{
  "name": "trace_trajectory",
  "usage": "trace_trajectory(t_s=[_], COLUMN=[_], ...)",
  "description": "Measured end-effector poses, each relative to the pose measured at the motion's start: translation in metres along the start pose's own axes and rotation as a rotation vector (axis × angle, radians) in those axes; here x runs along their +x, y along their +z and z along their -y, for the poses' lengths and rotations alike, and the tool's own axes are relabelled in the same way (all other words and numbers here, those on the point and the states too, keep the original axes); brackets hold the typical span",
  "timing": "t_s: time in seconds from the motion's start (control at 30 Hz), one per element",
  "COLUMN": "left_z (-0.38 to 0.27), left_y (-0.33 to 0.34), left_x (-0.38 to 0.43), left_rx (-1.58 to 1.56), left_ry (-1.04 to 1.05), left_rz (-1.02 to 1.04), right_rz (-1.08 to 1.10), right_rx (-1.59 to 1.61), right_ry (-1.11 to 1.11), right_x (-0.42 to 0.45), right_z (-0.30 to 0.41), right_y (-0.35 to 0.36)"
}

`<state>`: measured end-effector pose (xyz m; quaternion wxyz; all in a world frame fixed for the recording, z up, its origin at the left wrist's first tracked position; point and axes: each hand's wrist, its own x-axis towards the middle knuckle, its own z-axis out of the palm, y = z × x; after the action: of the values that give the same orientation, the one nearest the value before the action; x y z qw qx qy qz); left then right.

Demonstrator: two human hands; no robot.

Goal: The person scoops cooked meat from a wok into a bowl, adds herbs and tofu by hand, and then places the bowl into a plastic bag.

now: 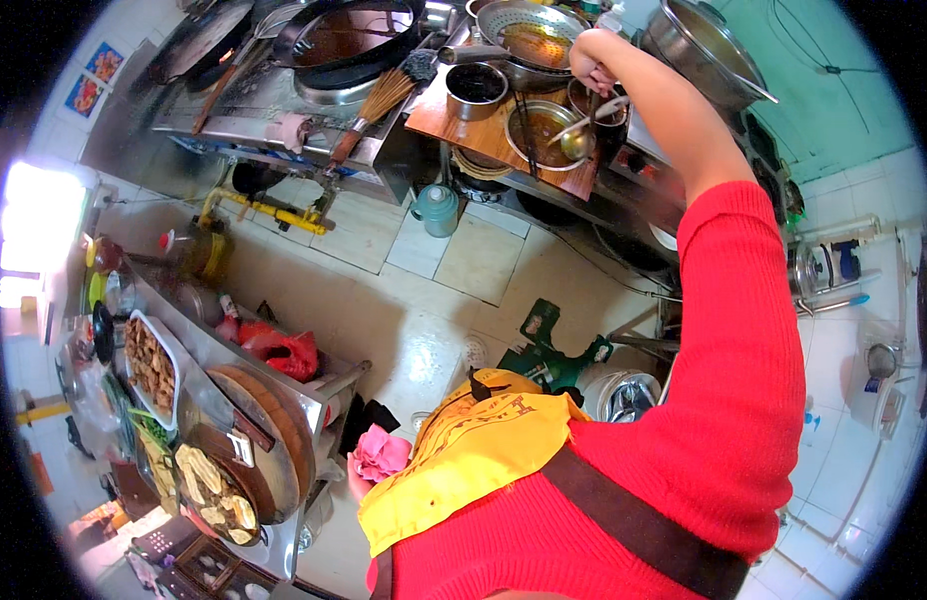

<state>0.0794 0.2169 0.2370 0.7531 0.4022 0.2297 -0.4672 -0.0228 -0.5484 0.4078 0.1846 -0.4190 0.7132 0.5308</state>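
My right hand (595, 66) reaches over the side counter with its fingers curled, close to the rim of a perforated metal strainer (501, 16) and above a small pot (618, 116). Whether it grips something is hidden. Just below it, a metal ladle (578, 144) rests across a steel bowl of brownish liquid (540, 133), beside dark chopsticks (525, 135). A steel pot of dark liquid (476, 86) stands to the left on a wooden board (454, 129). Down by my yellow apron (471, 457), my left hand (358, 480) holds a crumpled pink cloth (381, 452).
A wok (351, 37) of dark liquid sits on the stove, with a bamboo brush (377, 101) at its edge. At left, a steel table holds a tray of browned food (150, 367), a round chopping board (302, 450) and a cleaver (242, 446). Green crates (542, 356) lie on the floor.
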Motion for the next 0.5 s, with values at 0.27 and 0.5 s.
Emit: trace_trajectory(t_s=[0.27,0.5], left_z=[0.010,0.027], left_y=[-0.018,-0.013], left_x=[-0.018,-0.017], left_rx=[-0.057,-0.090], left_ry=[0.037,0.039], left_rz=[-0.061,-0.104], right_rz=[0.208,0.272], right_rx=[-0.004,-0.098], right_ry=[-0.072,-0.051], right_x=[0.002,0.005], right_z=[-0.017,-0.024], right_y=[-0.034,-0.054])
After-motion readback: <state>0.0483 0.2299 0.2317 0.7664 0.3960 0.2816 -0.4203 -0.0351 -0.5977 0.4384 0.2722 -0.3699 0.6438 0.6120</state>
